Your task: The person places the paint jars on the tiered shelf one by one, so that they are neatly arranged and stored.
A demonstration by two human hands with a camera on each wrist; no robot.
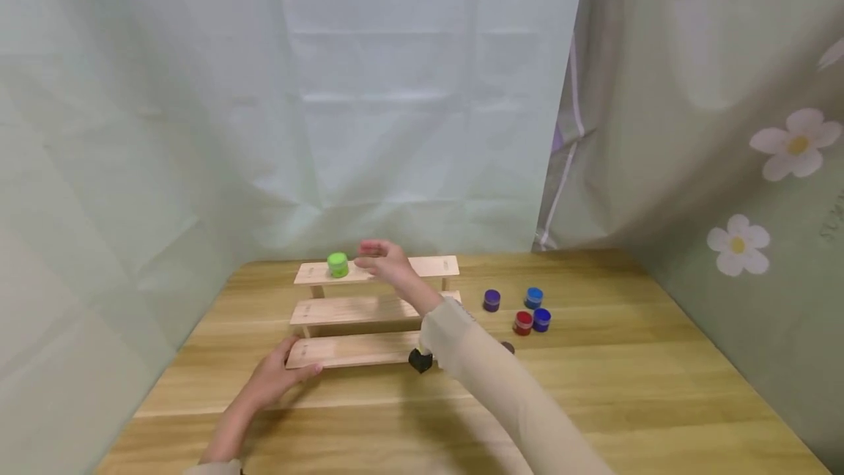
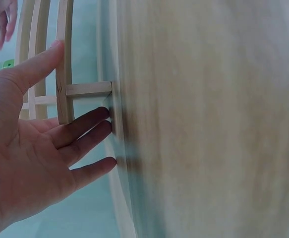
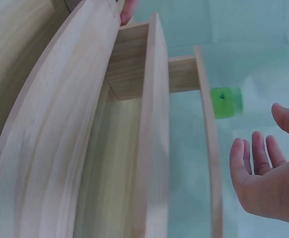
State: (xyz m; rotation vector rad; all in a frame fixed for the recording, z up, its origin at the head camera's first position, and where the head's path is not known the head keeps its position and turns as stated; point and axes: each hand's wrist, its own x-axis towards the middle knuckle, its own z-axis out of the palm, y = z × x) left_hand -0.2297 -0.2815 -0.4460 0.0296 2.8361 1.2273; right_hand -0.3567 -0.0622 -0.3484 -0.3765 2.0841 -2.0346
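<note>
A three-tier wooden step rack (image 1: 356, 310) stands on the table. My left hand (image 1: 273, 378) grips the left end of its lowest board, the thumb along the front edge and the index finger behind, while the other fingers spread beside the support in the left wrist view. On the top tier, toward the left, sits a small green jar (image 1: 338, 264). Just right of that jar hovers my right hand (image 1: 387, 264), its fingers loosely bent and holding nothing. The right wrist view shows a gap between this hand and the green jar (image 3: 224, 103).
Right of the rack on the wooden table (image 1: 626, 372) stand a purple jar (image 1: 491, 300), a light blue jar (image 1: 534, 297), a red jar (image 1: 523, 323) and a dark blue jar (image 1: 541, 319). A brown round thing (image 1: 508, 347) is partly hidden by the right sleeve. Curtains (image 1: 422, 108) hang behind.
</note>
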